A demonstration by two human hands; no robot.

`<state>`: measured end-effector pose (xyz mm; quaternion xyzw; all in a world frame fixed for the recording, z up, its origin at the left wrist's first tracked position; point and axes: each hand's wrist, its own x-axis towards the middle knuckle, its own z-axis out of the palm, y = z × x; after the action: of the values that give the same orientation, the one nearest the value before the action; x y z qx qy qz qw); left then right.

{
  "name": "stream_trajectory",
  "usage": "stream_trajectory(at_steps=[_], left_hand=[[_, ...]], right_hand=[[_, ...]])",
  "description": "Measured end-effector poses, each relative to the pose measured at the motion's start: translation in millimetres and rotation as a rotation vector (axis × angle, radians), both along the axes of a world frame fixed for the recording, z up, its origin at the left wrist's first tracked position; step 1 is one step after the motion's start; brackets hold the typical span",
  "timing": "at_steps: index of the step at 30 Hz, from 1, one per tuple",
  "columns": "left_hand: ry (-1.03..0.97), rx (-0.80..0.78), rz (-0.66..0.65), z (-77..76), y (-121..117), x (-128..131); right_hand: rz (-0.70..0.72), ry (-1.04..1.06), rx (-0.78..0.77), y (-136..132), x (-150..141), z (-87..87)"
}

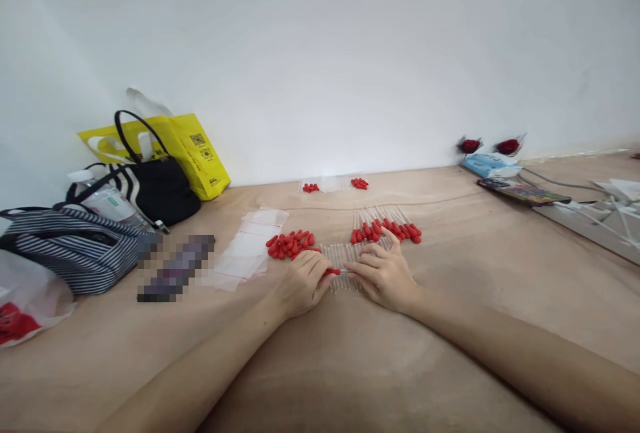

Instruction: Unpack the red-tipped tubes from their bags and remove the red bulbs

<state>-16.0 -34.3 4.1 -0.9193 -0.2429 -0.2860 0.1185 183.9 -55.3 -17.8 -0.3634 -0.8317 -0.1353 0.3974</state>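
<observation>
My left hand [301, 281] is closed in a pinch on a small red rubber cap [333, 271]. My right hand [383, 274] is closed on a thin clear tube [349, 272] that meets the cap between the two hands. Under the hands lies a row of clear tubes [345, 253]. A heap of loose red caps [290, 244] sits just beyond my left hand. Beyond my right hand lies a fan of tubes with red caps fitted [386, 227]. A stack of clear zip bags [250, 246] lies to the left of the loose caps.
Striped bag [70, 246], black handbag [157, 186] and yellow bag [195, 153] stand at the left by the wall. A blurred dark object [175, 267] lies beside them. Small bagged caps [333, 185] sit by the wall. A phone [523, 191], tissue pack [490, 165] and cables lie right.
</observation>
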Motion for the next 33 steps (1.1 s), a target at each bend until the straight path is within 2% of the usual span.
stream_trajectory(at_steps=[5,8,14,23,33], left_hand=[[-0.05,-0.002,-0.059,-0.2,2.6,-0.7],[-0.082,0.026,-0.043,-2.0,2.9,-2.6],[-0.053,0.034,-0.029,-2.0,-0.8,-5.0],[-0.027,0.084,-0.022,5.6,-6.0,-3.5],[-0.019,0.095,-0.053,3.7,-6.7,-4.6]], right_hand=[[0.017,-0.013,0.001,-2.3,0.9,3.2],[0.035,-0.015,0.001,-3.4,2.1,3.6],[0.059,-0.001,0.006,-5.8,3.9,2.7],[0.078,0.018,-0.003,-10.1,2.4,4.5],[0.109,0.05,-0.049,-12.0,5.8,3.5]])
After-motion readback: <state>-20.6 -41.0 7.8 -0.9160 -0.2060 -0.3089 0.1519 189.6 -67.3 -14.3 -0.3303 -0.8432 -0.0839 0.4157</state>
